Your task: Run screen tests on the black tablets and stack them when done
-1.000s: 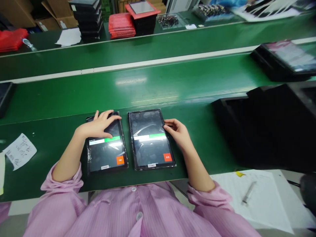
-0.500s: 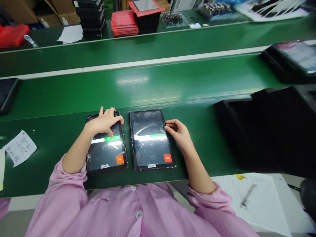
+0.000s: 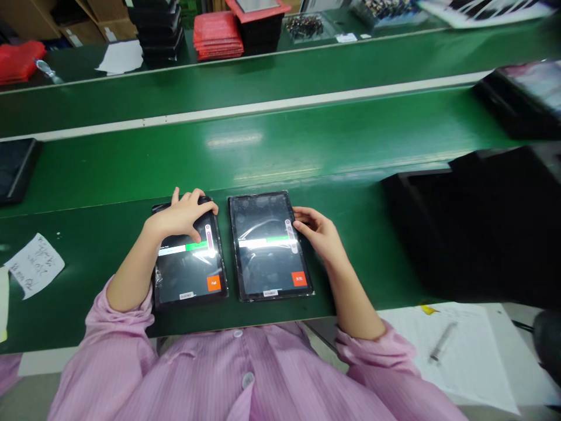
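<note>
Two black tablets lie side by side on the green workbench (image 3: 350, 257). Over the upper part of the left tablet (image 3: 188, 272) my left hand (image 3: 186, 215) is spread, fingers apart, fingertips at its top and right edge. My right hand (image 3: 319, 231) pinches the right edge of the right tablet (image 3: 267, 263), thumb on the front. Both screens show a white and green bar, an orange or red square at lower right and a small upright slider near the right edge.
A black tray (image 3: 438, 234) stands at the right, with a black case (image 3: 521, 105) behind it. Another black device (image 3: 17, 169) lies far left, near a handwritten note (image 3: 35, 264). Red packets (image 3: 218, 36) sit on the back shelf. A pen (image 3: 443, 342) rests on papers at lower right.
A slider has appeared near the right edge of both screens. My hands hold nearly the same places; the view has shifted slightly.
</note>
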### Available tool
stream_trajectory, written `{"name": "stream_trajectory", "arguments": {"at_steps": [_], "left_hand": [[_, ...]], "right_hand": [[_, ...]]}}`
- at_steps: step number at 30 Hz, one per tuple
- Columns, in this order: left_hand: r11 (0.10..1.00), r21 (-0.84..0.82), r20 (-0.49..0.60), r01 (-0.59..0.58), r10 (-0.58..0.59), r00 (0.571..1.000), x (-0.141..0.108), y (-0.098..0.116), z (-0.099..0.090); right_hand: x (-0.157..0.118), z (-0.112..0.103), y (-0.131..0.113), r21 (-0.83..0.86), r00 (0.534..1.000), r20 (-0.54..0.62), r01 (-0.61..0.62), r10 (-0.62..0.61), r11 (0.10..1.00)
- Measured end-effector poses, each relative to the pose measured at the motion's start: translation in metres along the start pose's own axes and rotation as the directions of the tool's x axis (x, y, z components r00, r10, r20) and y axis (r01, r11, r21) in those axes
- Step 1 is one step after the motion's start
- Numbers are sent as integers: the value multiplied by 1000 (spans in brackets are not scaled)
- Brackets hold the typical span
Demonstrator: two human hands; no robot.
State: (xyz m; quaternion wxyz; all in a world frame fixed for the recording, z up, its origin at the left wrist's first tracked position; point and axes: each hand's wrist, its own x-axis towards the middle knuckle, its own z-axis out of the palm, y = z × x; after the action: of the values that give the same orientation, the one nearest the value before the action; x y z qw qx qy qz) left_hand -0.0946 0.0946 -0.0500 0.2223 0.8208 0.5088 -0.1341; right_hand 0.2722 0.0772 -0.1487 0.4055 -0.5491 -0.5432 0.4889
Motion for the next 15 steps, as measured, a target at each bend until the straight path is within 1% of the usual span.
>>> {"name": "stream_trajectory", "arguments": {"at_steps": [4,11,13,15], "left_hand": [[1000,30,-9,-1,1,1000,-1,2,1],[999,-26,-9,38,-39,999,-3,3,0],[998,-37,-9,42,-43,999,-4,5,0],[998,-53,-5,32,-32,999,-4,7,-1]], "right_hand": [[-1,2,0,4,1000,-4,1,-1,1000],[0,2,-3,-44,1000,18,1,-1,999],[0,1,-4,-62,1000,11,-12,12,998],[1,0,-4,-79,998,-16,-56,55,995]]}}
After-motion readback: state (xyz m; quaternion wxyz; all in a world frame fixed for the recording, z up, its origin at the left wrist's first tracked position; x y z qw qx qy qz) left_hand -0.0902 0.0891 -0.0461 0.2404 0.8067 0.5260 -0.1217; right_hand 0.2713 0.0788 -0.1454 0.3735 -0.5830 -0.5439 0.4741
